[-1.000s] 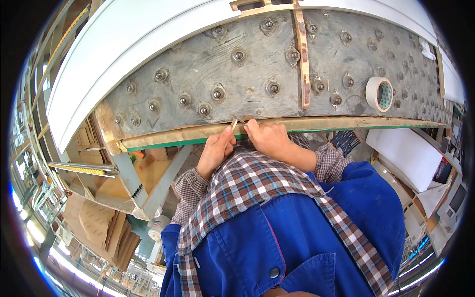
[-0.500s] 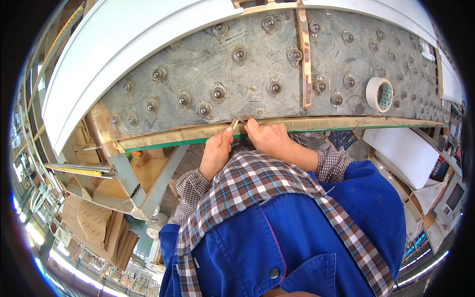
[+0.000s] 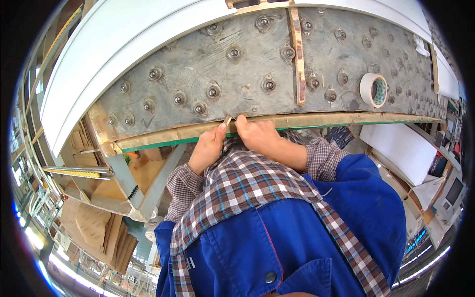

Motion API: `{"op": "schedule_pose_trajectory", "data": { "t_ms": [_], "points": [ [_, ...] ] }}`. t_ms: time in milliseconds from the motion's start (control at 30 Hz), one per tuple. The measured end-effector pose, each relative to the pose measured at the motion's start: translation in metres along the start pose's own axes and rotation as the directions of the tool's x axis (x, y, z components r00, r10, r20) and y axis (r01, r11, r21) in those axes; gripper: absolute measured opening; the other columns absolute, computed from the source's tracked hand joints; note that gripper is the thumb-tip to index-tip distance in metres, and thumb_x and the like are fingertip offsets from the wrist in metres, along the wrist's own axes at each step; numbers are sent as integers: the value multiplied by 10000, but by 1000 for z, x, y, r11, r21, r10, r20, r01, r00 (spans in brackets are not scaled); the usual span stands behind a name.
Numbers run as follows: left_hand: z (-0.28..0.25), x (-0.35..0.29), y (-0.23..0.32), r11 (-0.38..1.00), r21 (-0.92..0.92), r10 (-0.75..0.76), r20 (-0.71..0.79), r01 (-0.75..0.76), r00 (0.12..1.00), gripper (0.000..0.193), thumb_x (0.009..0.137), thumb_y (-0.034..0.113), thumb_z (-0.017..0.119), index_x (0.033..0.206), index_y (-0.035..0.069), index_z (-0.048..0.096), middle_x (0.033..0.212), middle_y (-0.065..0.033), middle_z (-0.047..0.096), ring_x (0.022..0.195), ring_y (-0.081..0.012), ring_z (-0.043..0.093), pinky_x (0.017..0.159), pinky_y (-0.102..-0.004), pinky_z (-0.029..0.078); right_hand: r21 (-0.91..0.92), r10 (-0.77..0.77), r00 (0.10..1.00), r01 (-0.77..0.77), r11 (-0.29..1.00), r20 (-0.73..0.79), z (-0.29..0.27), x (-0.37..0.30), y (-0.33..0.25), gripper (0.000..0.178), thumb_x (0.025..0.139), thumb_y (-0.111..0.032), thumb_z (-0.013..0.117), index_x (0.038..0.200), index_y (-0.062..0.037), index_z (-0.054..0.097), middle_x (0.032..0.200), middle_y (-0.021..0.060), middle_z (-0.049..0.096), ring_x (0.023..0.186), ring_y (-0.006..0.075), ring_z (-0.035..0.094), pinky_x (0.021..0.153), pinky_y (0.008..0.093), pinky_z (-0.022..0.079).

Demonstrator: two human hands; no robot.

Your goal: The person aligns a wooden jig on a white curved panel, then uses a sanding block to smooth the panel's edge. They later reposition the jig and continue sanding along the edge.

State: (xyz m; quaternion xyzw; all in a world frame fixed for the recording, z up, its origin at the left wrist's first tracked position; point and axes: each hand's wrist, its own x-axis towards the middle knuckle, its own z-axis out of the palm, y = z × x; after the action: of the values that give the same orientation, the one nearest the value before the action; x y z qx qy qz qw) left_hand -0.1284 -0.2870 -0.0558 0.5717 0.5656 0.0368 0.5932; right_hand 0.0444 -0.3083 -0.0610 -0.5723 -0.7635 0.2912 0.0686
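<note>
Two hands sit close together at one grey table's [image 3: 188,64] near edge. The left hand [image 3: 208,147] pinches one pale strip [image 3: 227,120]; the right hand [image 3: 257,134], just beside, is curled, its hold unclear. Beyond the grip stand many ball casters [image 3: 234,53], gaps between; rightward, one batten [image 3: 298,54], then one tape roll [image 3: 366,90]. One white panel [image 3: 109,54] bounds the far side.

On my feed I've got a pale adhesive tape roll [image 3: 366,90] over right, a grooved white panel [image 3: 101,64] sweeping across upper left, brown cardboard sheets [image 3: 85,222] lower left, a white board [image 3: 398,151] far right.
</note>
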Motion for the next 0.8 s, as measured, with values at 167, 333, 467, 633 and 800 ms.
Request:
{"op": "schedule_pose_trajectory", "data": {
  "t_ms": [167, 333, 467, 633, 800],
  "points": [
    [-1, 2, -1, 995, 95, 25, -90, -16, 996, 527, 945, 419, 320, 742, -30, 506, 623, -200, 506, 610, -364, 506, 567, -415, 389, 21, 6, 998, -5, 1000, -67, 4, 4, -1, 120, 769, -85, 476, 826, 4, 418, 551, 181, 579, 509, 335, 603, 435, 430, 462],
    [0, 4, -4, 995, 95, 18, -98, -8, 995, 542, 944, 426, 325, 720, -35, 500, 608, -200, 494, 589, -360, 494, 553, -412, 378, -2, 22, 998, -22, 1000, -60, 8, -8, -1, 143, 763, -85, 480, 848, 4, 405, 550, 170, 583, 503, 329, 604, 422, 421, 462],
    [-2, 4, -6, 997, 82, 4, -46, 0, 999, 538, 942, 431, 330, 725, -31, 501, 599, -202, 486, 575, -360, 486, 547, -409, 377, 3, 27, 998, -27, 1000, -48, 11, -5, -1, 145, 766, -89, 480, 852, 2, 406, 563, 171, 591, 499, 325, 605, 420, 423, 464],
    [-3, 3, -1, 996, 87, 15, -79, -8, 997, 534, 938, 437, 342, 721, -24, 501, 565, -172, 465, 534, -311, 469, 526, -386, 370, 10, 67, 996, -67, 998, -53, 11, -3, -4, 134, 759, -81, 485, 843, -6, 412, 564, 163, 591, 556, 311, 624, 433, 409, 474],
    [-2, 5, -8, 997, -77, 12, -65, -17, 998, 456, 942, 419, 377, 692, 48, 466, 516, 25, 370, 466, -77, 333, 437, -241, 276, -63, -3, 988, -7, 998, -154, 13, -19, 2, 132, 739, -86, 501, 824, -21, 424, 553, 149, 590, 516, 295, 615, 425, 390, 472]
  ]
}}
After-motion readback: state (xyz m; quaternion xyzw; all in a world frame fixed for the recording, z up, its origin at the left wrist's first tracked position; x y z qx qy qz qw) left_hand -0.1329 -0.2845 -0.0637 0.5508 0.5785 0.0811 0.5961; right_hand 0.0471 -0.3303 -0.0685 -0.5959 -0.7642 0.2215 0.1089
